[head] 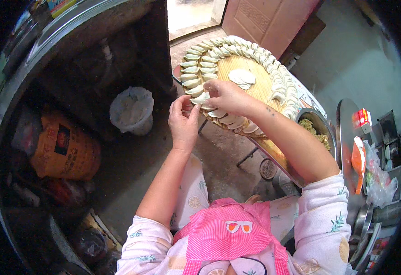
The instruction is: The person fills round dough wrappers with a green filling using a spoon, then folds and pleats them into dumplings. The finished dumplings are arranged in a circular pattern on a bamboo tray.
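A round woven tray [255,70] carries rings of folded dumplings [190,70], with a small stack of flat dough wrappers [242,78] in its middle. At the tray's near left edge, my right hand [226,98] has thumb and fingers on one pale dumpling [201,98]. My left hand [184,115] is just beside it, thumb and fingertips close to the dumpling's near end; whether they grip it cannot be told. To the right, partly behind my right forearm, a metal bowl [331,129] holds chopped green filling [310,126].
A white lined bin [131,111] stands on the floor at left, near an orange sack [66,149]. At right are a round metal surface [346,154], an orange-and-white packet [358,161], a red box [361,118] and a clear plastic bag [380,182]. An open door [262,20] is ahead.
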### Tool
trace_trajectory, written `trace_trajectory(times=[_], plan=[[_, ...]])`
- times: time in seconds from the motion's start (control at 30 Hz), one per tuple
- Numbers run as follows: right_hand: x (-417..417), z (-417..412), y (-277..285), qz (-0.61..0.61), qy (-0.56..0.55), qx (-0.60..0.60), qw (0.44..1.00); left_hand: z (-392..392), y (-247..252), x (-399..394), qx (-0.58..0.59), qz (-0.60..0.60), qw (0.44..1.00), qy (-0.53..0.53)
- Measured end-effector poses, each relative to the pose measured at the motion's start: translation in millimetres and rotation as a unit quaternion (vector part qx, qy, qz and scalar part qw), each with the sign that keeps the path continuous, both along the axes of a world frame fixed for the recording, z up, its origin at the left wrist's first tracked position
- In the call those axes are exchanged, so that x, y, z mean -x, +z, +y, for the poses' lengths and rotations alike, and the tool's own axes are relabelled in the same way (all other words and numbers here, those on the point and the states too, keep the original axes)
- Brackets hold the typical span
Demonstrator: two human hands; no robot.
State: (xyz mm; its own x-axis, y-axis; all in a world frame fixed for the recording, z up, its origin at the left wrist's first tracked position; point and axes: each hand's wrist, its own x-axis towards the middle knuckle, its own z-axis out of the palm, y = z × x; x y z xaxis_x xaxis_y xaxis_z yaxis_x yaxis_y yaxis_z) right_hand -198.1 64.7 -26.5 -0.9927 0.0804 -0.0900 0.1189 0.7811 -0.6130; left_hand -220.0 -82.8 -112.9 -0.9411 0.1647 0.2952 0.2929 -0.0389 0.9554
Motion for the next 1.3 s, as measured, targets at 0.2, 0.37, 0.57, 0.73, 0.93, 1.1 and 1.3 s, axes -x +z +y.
trace_trajectory(times=[0.2,0.37,0.57,0.73,0.93,1.1,1.3], plan=[[3,7,-3,-0.038,-0.031,0.064,0.997,-1,2,2,0.009,0.021,1.0,0.007],[2,5,2,-0.04,-0.018,0.047,0.998,-2,0,3,0.033,0.057,0.998,-0.002],[1,6,6,-0.019,-0.003,0.185,0.983,-6,-4,14,0.033,0.167,0.985,0.032],[-7,3,28,-0.004,0.04,0.175,0.984,-1,15,16,-0.11,0.148,0.983,0.005],[-36,21,59,-0.064,0.066,0.173,0.981,-7,65,-14,-0.308,-0.291,0.873,-0.24],[-71,30,78,-0.113,0.009,0.277,0.954,-1,77,-33,-0.323,-0.352,0.826,-0.298],[-123,38,83,-0.075,0.021,0.272,0.959,27,86,-74,-0.257,-0.292,0.86,-0.33]])
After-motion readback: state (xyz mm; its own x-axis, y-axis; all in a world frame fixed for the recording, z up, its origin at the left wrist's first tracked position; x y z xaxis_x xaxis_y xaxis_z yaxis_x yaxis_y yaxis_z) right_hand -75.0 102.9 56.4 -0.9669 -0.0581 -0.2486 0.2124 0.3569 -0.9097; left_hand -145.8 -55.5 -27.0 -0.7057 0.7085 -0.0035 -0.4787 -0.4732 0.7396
